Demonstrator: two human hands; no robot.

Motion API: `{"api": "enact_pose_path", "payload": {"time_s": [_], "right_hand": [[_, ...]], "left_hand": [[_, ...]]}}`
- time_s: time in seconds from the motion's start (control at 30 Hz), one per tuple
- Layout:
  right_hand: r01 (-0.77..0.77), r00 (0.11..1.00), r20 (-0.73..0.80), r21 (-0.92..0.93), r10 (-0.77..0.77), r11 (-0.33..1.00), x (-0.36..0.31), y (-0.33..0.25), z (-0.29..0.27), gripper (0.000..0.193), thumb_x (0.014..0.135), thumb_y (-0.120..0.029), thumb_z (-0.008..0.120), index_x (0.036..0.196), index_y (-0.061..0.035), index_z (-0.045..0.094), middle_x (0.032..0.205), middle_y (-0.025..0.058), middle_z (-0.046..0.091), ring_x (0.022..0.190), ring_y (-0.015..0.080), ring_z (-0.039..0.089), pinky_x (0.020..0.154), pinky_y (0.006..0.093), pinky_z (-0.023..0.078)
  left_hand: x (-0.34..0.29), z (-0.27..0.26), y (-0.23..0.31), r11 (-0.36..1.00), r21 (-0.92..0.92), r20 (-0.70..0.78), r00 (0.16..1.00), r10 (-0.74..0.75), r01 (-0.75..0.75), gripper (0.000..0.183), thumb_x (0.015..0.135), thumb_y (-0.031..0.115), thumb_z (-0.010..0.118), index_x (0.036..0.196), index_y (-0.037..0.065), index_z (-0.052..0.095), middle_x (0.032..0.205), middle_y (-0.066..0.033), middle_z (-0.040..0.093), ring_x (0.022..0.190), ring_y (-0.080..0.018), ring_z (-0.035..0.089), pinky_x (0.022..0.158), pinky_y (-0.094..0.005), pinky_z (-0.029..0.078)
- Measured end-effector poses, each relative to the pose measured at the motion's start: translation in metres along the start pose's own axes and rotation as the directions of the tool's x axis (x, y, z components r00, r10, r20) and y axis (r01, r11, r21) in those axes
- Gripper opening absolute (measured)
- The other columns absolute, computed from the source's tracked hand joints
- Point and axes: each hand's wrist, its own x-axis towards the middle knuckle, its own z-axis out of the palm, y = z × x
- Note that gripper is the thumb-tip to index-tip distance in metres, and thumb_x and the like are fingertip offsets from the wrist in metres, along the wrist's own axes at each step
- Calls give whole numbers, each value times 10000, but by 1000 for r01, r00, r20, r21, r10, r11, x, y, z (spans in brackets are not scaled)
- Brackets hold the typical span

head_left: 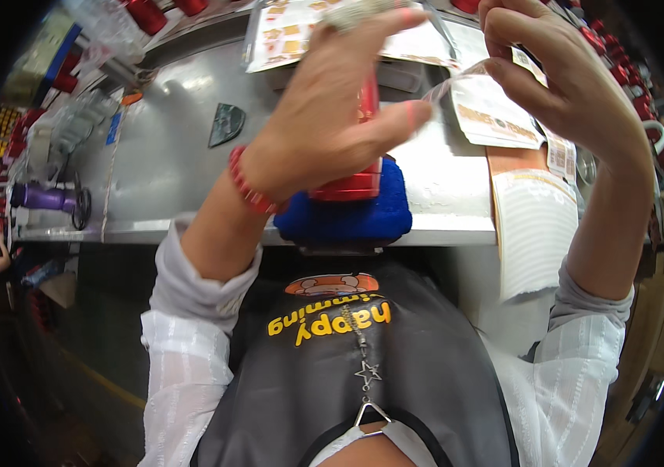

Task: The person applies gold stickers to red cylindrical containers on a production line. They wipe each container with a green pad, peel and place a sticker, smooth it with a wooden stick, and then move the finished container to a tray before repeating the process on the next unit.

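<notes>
My left hand [324,117], with a red bead bracelet at its wrist, is raised over a red glossy block-like piece [345,187]. Its thumb and forefinger are spread wide, and the hand is slightly blurred. The red piece rests on a blue cloth pad [379,218] at the table's front edge; the hand hides much of it. To the right, my right hand [562,89] is closed in a pinch on a thin clear strip [456,78]. The strip runs toward my left thumb; whether it touches it I cannot tell. A pale, blurred thing [355,12] shows behind my left fingers.
A metal table [161,171] carries a dark green flat piece [228,124] and printed sheets [495,117]. A stack of white sheets [534,226] overhangs the front edge at right. At left are a purple tool [44,196] and clear cups [75,124]; red parts [145,14] lie behind.
</notes>
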Motion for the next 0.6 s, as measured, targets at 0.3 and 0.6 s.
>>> {"api": "enact_pose_path", "payload": {"time_s": [0.3, 0.6], "right_hand": [[226, 967, -189, 337, -170, 914, -15, -27, 20, 177, 823, -113, 632, 805, -25, 480, 1016, 134, 510, 753, 155, 475, 628, 285, 384], [311, 935, -312, 502, -167, 807, 2, -52, 43, 160, 764, -10, 654, 778, -18, 495, 928, 155, 524, 806, 261, 535, 664, 341, 437]], "left_hand": [[-24, -59, 35, 890, -241, 470, 849, -241, 387, 172, 852, 190, 687, 927, 39, 648, 813, -87, 643, 775, -225, 584, 742, -329, 469], [-37, -26, 66, 986, 16, 115, 979, -167, 166, 695, 701, 392, 862, 1223, 82, 524, 1021, -141, 630, 925, -367, 582, 970, -481, 357]]}}
